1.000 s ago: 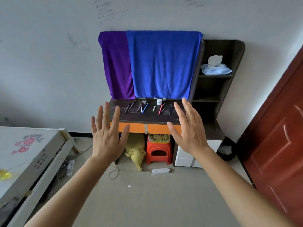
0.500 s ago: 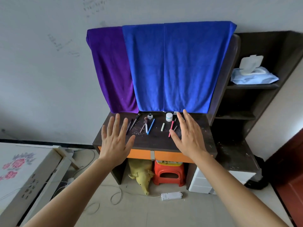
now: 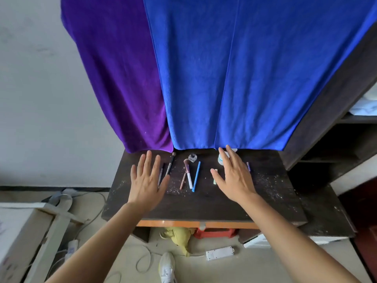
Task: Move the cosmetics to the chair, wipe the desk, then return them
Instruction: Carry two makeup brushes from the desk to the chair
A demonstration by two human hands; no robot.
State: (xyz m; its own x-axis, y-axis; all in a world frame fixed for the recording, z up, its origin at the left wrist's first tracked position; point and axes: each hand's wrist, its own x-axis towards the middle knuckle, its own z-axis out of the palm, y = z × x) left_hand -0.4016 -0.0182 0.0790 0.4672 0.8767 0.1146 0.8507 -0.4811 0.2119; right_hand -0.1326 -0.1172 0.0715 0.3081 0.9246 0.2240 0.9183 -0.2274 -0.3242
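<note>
Cosmetics on desk, left hand and right hand spread flat, holding nothing

A soft purple towel hangs beside a blue towel. A white power strip lies on the floor.

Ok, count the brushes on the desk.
2. A black brush lies just right of the left hand; a white-handled brush lies left of the blue pen. The right hand may hide others.
</note>
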